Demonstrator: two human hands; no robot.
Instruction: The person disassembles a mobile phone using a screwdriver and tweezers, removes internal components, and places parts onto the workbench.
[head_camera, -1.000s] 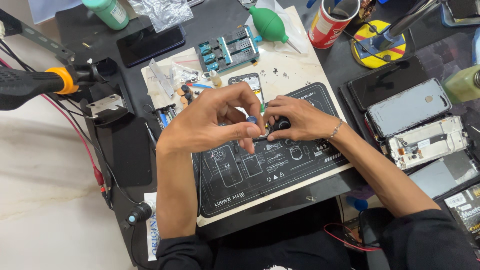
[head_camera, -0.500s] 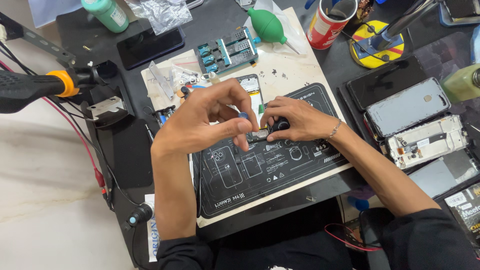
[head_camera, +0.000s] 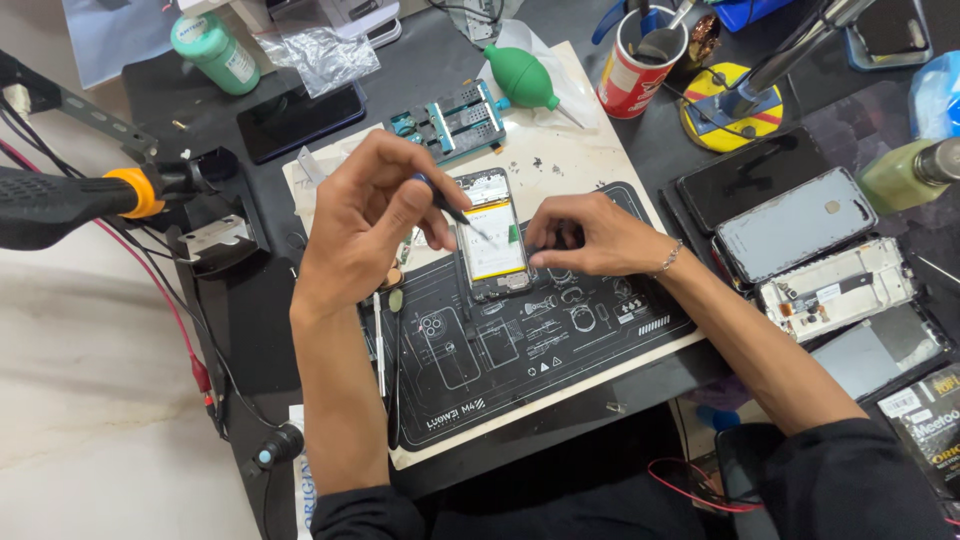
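An opened phone (head_camera: 492, 238) with its back off and a yellow-labelled battery showing lies on a black repair mat (head_camera: 540, 350). My left hand (head_camera: 365, 215) grips a thin dark tool (head_camera: 455, 213) whose tip points down at the battery. My right hand (head_camera: 590, 235) rests on the phone's right edge, fingers pressing it against the mat.
A green air blower (head_camera: 522, 77), a blue-and-grey phone clamp (head_camera: 450, 120), a red cup of tools (head_camera: 635, 65), a green bottle (head_camera: 212, 50) and a dark phone (head_camera: 298, 120) lie behind. Several stripped phones (head_camera: 795, 225) sit at right. A black-and-orange heat tool (head_camera: 80, 198) juts in from left.
My hands have drawn apart, uncovering the phone. My left hand has lifted up and left and now holds the thin tool over the battery.
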